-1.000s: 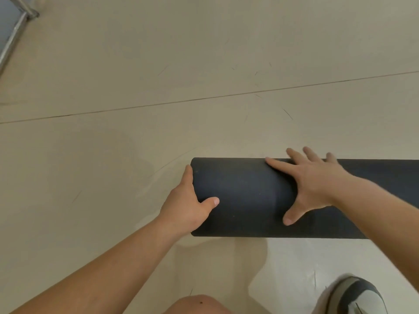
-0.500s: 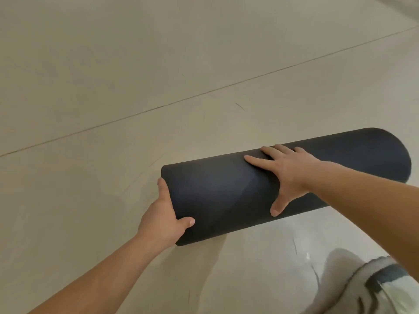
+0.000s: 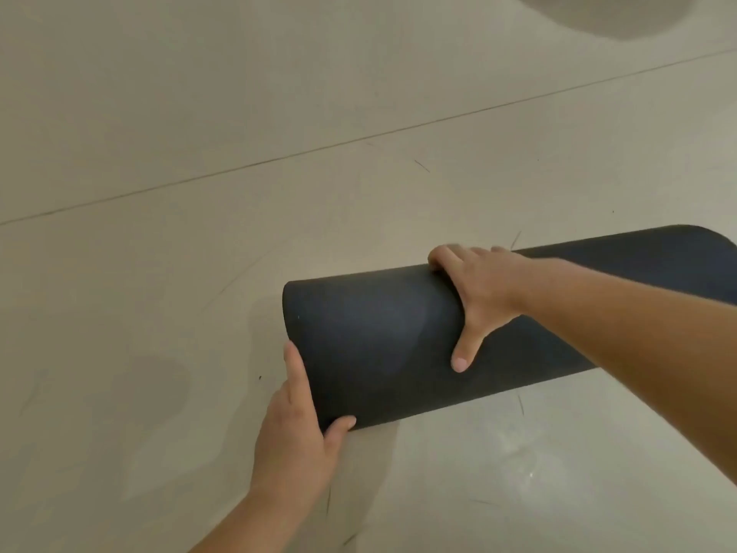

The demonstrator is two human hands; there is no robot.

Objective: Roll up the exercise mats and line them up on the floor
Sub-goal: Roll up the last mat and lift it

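Observation:
A dark rolled-up exercise mat is held off the beige floor, slanting up to the right. My left hand grips its near left end, fingers along the end face and thumb under the lower edge. My right hand grips the roll at its middle, fingers curled over the far top edge and thumb pressed down on the near face. My right forearm hides part of the roll's right half.
The floor has a thin seam line running from left to upper right. A grey shadow patch lies at the top right corner. Small scuff marks dot the floor near the mat.
The mat has come up off the floor and tilted, right end higher. My right fingers have curled over the far top edge. The shoe has left the view.

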